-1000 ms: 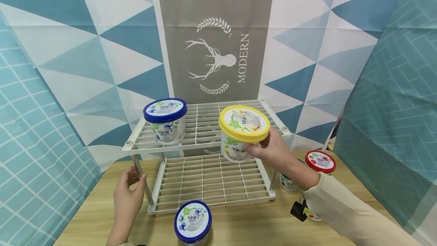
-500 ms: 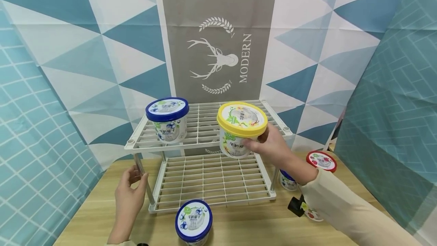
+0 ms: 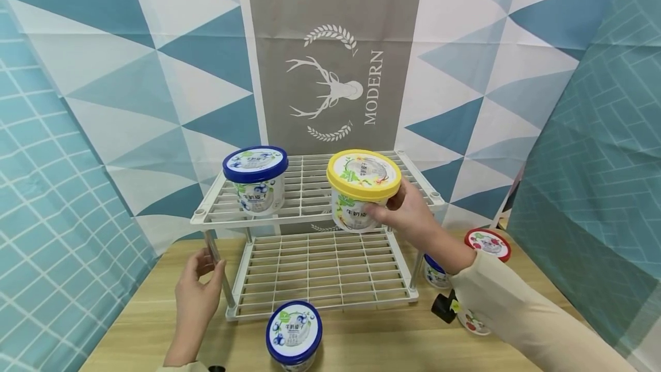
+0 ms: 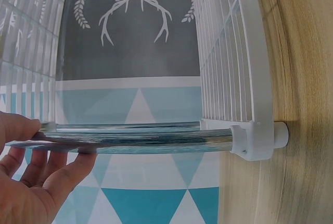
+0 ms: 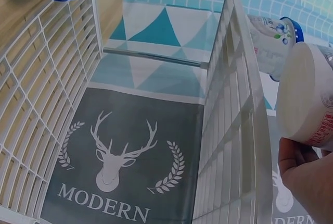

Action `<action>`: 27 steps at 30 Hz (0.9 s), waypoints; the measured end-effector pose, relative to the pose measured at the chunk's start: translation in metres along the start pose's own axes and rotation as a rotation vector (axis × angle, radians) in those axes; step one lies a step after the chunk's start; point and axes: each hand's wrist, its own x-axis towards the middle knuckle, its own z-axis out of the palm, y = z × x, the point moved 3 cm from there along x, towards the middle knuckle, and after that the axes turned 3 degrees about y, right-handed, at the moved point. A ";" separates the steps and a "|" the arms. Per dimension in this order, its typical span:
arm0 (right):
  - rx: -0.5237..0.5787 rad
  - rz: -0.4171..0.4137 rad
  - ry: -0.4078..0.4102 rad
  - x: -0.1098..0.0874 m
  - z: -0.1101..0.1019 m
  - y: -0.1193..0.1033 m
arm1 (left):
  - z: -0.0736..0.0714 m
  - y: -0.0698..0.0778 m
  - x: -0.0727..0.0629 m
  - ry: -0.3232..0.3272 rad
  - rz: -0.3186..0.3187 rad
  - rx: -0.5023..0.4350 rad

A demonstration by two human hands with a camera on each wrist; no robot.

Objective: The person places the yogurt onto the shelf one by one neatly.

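My right hand point(image 3: 413, 217) grips a yellow-lidded tub point(image 3: 364, 174) by its side, over the front right part of the white rack's upper shelf point(image 3: 304, 214). Its pale round base point(image 5: 296, 91) shows in the right wrist view, lifted off the wires. Low on the left, my left hand point(image 3: 196, 297) holds the rack's metal front post point(image 4: 156, 139) between thumb and fingertips. On the upper shelf's left end stands a blue-lidded tub point(image 3: 255, 179) with blueberries printed on it. Another blue-lidded tub point(image 3: 294, 332) is on the table in front of the rack.
Right of the rack, a red-lidded tub point(image 3: 488, 244) and a further blue-lidded tub point(image 3: 436, 271) stand on the wooden table point(image 3: 382, 337), partly behind my right arm. The wire lower shelf point(image 3: 315, 271) bears no tub. Patterned cloth point(image 3: 206, 73) hangs behind.
The yellow-lidded tub, in my right hand, has moved slightly away from me, over the upper shelf. My left hand stays on the post; the view has shifted a little.
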 end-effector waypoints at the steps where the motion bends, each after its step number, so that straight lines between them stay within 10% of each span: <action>1: 0.009 -0.009 -0.004 0.000 0.000 0.000 | 0.000 0.000 0.000 0.000 -0.001 0.000; 27: 0.043 -0.070 -0.086 0.018 0.005 -0.006 | 0.000 -0.001 0.000 0.008 -0.004 -0.007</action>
